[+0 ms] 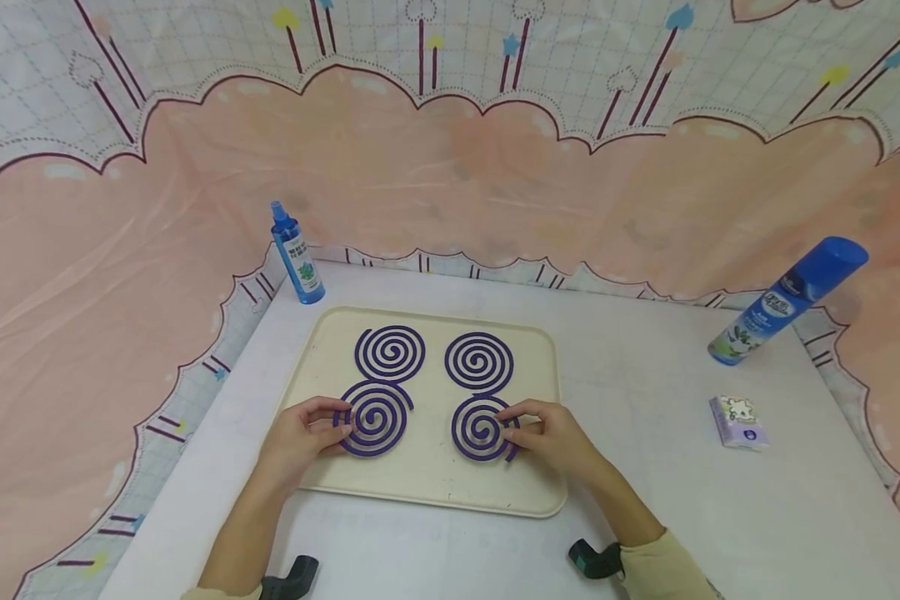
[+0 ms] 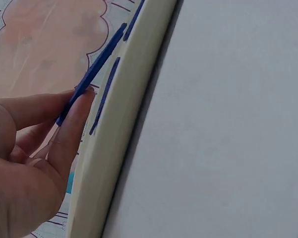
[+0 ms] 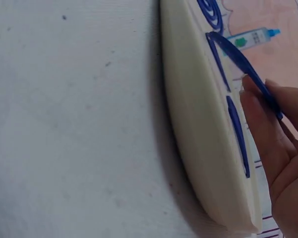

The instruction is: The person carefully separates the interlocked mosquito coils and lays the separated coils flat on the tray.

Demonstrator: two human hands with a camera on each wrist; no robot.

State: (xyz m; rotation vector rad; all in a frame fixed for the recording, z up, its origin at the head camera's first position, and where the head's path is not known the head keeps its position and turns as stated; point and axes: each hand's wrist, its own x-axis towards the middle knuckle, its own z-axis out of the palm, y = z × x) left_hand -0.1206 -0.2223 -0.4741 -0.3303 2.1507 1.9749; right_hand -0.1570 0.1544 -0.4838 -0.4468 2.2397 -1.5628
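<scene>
Four dark blue-purple mosquito coils are over the cream tray (image 1: 427, 475) in two columns. My left hand (image 1: 297, 435) pinches the outer left edge of the front left coil (image 1: 372, 415) between thumb and fingers. In the left wrist view this held coil (image 2: 91, 74) slants above the tray rim. The front right coil (image 1: 483, 429) is pinched at its right edge by my right hand (image 1: 558, 435); the right wrist view shows this coil (image 3: 245, 63) tilted too. Behind them, the back left coil (image 1: 394, 352) and back right coil (image 1: 478, 361) lie flat.
A blue spray bottle (image 1: 297, 258) stands at the table's back left. On the right are a blue aerosol can (image 1: 776, 308) and a small lilac box (image 1: 740, 423). White covering spreads over the table (image 1: 637, 392), with a patterned pink cloth (image 1: 457, 183) hanging behind.
</scene>
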